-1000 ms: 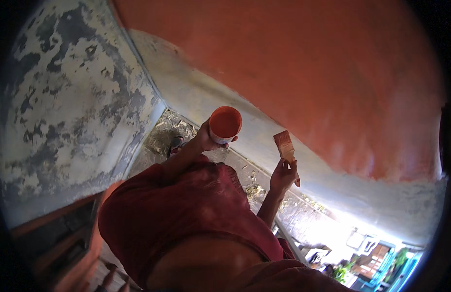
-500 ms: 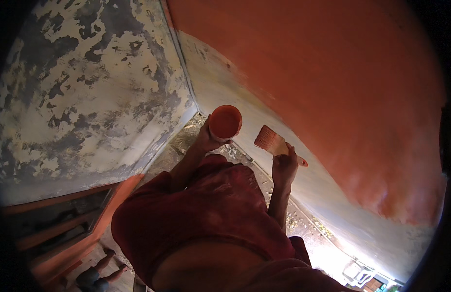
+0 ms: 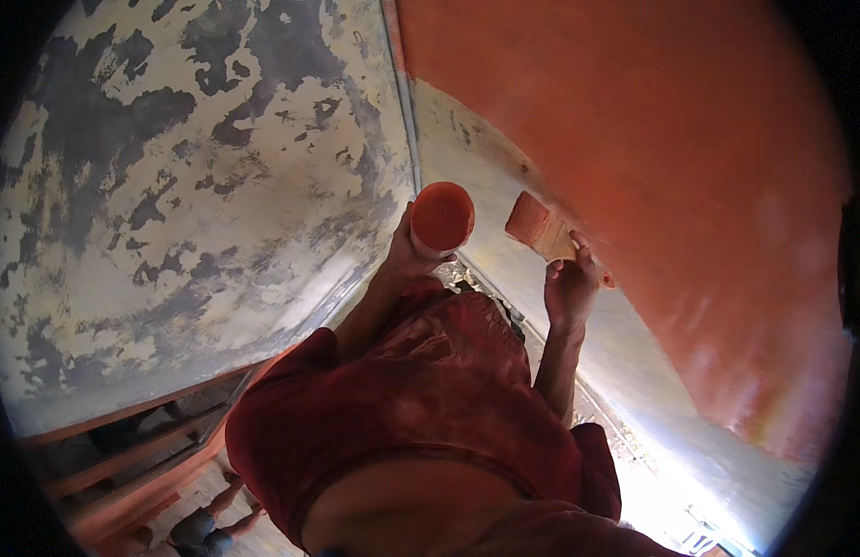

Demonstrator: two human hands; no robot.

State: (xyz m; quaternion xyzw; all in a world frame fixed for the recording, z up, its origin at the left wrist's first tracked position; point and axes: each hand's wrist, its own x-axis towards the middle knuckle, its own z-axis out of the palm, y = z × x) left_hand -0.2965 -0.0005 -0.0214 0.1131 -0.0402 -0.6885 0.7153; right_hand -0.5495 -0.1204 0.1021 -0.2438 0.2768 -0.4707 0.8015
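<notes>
My left hand (image 3: 407, 252) is wrapped round a round cup of orange-red paint (image 3: 442, 220), its open top facing up. To the right, my right hand (image 3: 574, 278) grips a wide paintbrush (image 3: 552, 243) by its handle. The bristles (image 3: 528, 217) are coated in orange-red paint and point up and to the left, apart from the cup. Behind the brush stands a wall (image 3: 634, 139), orange-red on its upper part, with a pale band (image 3: 467, 139) below. Whether the bristles touch the wall, I cannot tell.
On the left is a wall (image 3: 198, 204) with peeling pale and grey patches, meeting the painted wall at a corner. Below it sits an orange-framed opening with slats (image 3: 123, 464). Another person's legs (image 3: 207, 524) show at the lower left. Bright light falls at the lower right.
The view has shifted, so the walls sit further right. The cup and the brush have both moved slightly up and right in the picture. Both hands keep their hold.
</notes>
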